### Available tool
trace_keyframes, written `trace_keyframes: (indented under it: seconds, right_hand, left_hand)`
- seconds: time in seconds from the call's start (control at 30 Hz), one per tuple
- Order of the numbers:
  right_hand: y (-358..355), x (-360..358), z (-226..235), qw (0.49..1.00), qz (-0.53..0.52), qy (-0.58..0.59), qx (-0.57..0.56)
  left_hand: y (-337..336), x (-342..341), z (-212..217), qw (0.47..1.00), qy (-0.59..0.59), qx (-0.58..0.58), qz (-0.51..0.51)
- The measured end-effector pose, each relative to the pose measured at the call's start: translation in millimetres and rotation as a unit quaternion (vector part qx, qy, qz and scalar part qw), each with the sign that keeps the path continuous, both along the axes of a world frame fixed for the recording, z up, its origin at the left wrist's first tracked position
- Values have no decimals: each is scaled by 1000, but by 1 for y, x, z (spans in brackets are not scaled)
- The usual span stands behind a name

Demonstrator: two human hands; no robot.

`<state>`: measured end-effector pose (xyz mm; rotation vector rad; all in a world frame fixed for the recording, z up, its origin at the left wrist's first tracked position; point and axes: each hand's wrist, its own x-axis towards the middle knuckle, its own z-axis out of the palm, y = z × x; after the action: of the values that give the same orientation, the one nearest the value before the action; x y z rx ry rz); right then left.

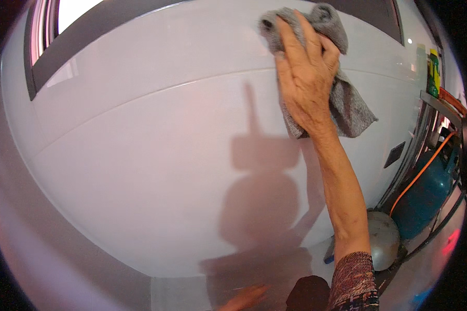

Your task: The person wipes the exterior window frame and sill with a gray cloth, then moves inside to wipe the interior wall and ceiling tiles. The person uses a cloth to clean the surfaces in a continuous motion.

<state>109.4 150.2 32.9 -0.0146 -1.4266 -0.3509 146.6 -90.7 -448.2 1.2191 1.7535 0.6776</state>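
"Grey cloth point(352, 106) is what we have in our right hand point(307, 83), and we see it high on the white wall point(166, 181), its top overlapping the dark window frame point(124, 19)."

"How are we gripping it?"

"Our fingers are bent and partly spread over it, grasping the bunched upper part between palm and wall, while a loose corner hangs out to the right of our wrist."

"And our left hand point(248, 296)?"

"We see it only as a blur at the lower edge, well apart from the fabric; we cannot tell whether it holds anything."

"What stands around us?"

"Below and to the right we have a blue cylinder point(425, 194) with an orange hose point(417, 177) in front of it, a rounded grey object point(384, 241) beside it, and a yellow-and-green bottle point(434, 72) on a shelf point(440, 106) above."
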Motion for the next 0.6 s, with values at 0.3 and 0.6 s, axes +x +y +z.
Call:
trace_keyframes:
  seconds: [0.3, 0.6]
  right_hand:
    - [-109, -50, -68, 967, 193, -154, 68]
    - [-115, -27, -133, 751, 553, -357, -50]
  left_hand:
    - [-5, 6, 103, 828, 277, 437, 215]
    - [22, -62, 246, 525, 165, 762, 342]
